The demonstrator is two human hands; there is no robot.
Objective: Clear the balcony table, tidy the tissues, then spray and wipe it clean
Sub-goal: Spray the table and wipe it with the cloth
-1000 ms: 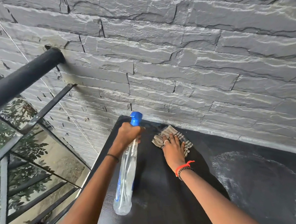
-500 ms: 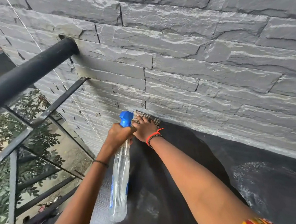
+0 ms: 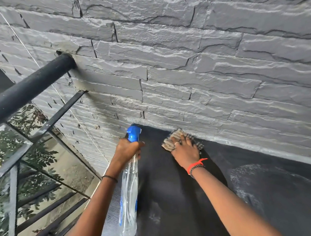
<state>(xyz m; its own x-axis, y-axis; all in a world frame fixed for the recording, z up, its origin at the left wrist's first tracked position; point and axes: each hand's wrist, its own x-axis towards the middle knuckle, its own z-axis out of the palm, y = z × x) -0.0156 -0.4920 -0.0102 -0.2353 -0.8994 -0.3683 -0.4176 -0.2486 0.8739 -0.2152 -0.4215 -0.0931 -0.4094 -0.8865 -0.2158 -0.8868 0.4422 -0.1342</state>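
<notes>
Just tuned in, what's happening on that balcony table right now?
A person is wiping the black table. The right hand presses a checked cloth flat on the tabletop at its far edge, against the grey stone wall. The left hand grips a clear spray bottle by its blue head. A pale, hazy patch shows on the table's right side.

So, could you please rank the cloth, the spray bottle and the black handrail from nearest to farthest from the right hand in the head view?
1. Cloth: directly under the right hand, by the wall.
2. Spray bottle: to its left, in the left hand.
3. Handrail: far left, higher up, entering the wall.
</notes>
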